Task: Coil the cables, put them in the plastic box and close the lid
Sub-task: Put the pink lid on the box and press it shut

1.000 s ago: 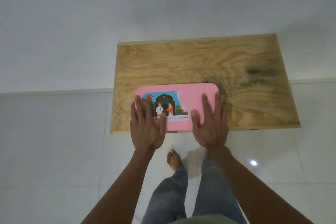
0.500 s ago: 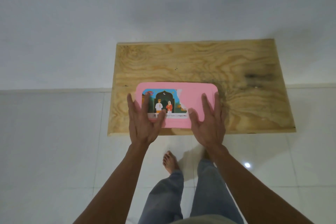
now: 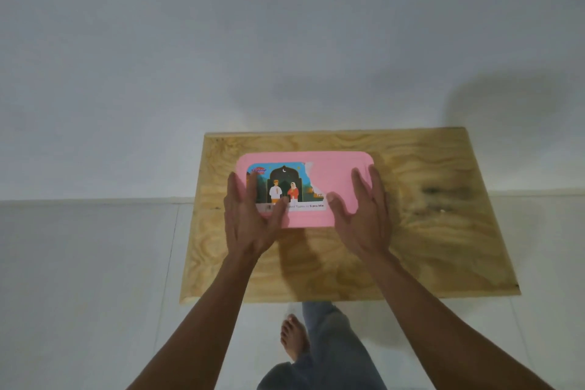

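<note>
Resting on the wooden table (image 3: 443, 247), the pink lid (image 3: 332, 180) covers the plastic box, which you cannot see beneath it. Your left hand (image 3: 250, 225) lies flat with fingers spread over the lid's torn sticker (image 3: 285, 187); your right hand (image 3: 364, 218) lies flat and spread at its right end.

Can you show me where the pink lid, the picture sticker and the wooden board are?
pink lid (image 3: 335, 174), head view, bare pink top right of the sticker.
picture sticker (image 3: 281, 185), head view, its dark arch.
wooden board (image 3: 443, 231), head view, bare right part.
</note>
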The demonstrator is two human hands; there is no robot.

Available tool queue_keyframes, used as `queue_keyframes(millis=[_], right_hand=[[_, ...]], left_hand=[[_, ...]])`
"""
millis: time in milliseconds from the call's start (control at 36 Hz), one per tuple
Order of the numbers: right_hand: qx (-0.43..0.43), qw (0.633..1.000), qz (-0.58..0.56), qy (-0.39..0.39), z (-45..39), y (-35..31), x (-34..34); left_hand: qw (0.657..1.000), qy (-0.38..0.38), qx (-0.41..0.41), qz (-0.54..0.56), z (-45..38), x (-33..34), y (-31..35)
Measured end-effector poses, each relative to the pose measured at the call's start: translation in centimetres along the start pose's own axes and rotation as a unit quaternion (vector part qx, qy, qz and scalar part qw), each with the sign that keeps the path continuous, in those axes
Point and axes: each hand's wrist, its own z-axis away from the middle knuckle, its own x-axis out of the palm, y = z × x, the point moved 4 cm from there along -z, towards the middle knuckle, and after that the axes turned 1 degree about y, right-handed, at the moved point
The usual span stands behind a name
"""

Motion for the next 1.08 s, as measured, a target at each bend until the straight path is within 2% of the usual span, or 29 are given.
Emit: queue_keyframes(millis=[333,583,778,861,972,1083], right_hand=[[0.026,0.999,0.014,-0.017,-9.3,-0.2,2.2],[-0.016,0.999,0.04,-0.018,-11.4,-0.5,3.6],[-0.05,0.994,0.092,0.015,-11.4,-0.2,4.3],[-0.029,0.993,0.115,-0.017,-11.4,-0.5,4.2],[0.004,0.988,0.124,-0.096,-11.2,-0.4,3.8],[0.001,0.989,0.101,-0.108,-9.8,-1.3,1.9]], left_hand=[[0.999,-0.015,-0.001,-0.047,-8.8,3.6,1.5],[0.992,-0.028,0.027,-0.117,-10.6,5.4,0.7],[0.981,-0.017,0.035,-0.192,-10.4,5.8,0.9],[0.975,-0.047,0.02,-0.215,-10.5,6.0,0.8],[0.967,-0.085,0.011,-0.24,-10.3,5.6,1.0],[0.976,-0.087,0.014,-0.199,-8.9,3.9,2.2]])
